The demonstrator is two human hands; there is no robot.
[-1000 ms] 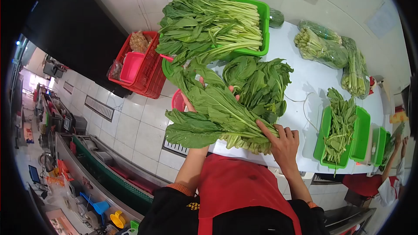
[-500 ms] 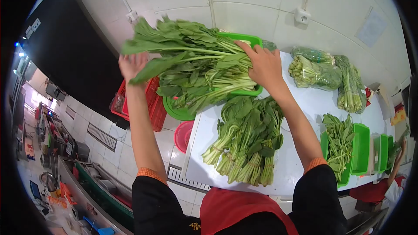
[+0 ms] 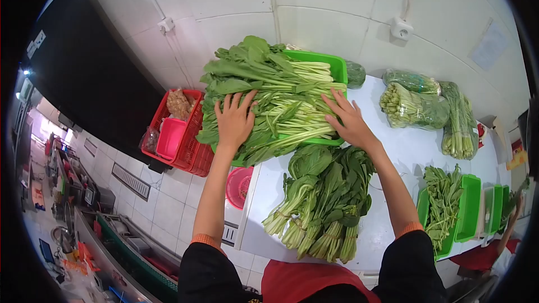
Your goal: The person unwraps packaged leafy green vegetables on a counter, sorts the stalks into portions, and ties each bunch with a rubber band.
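Red apron (image 3: 309, 280) at the near edge of the white counter (image 3: 410, 160). Just beyond it, tied leafy bundles (image 3: 323, 202) lie side by side, stems toward the person, leaves pointing away. To the right, a green tray (image 3: 421, 207) bears loose greens (image 3: 441, 196); to the left, below the counter's edge, a pink basin (image 3: 235, 178). Farther on, both hands rest on a broad heap of leafy greens (image 3: 281, 101), piled in and over a green tub (image 3: 339, 67), leaves left, pale stems right. Left hand (image 3: 233, 126) lies on the leaves, fingers spread; right hand (image 3: 352, 125) on the stem ends, fingers likewise spread, neither pinching anything. Left of the heap, a red basket (image 3: 197, 154) with a pink container (image 3: 170, 137) inside. Far right, bagged vegetables (image 3: 418, 106) near the wall; above them, a white socket (image 3: 401, 29).
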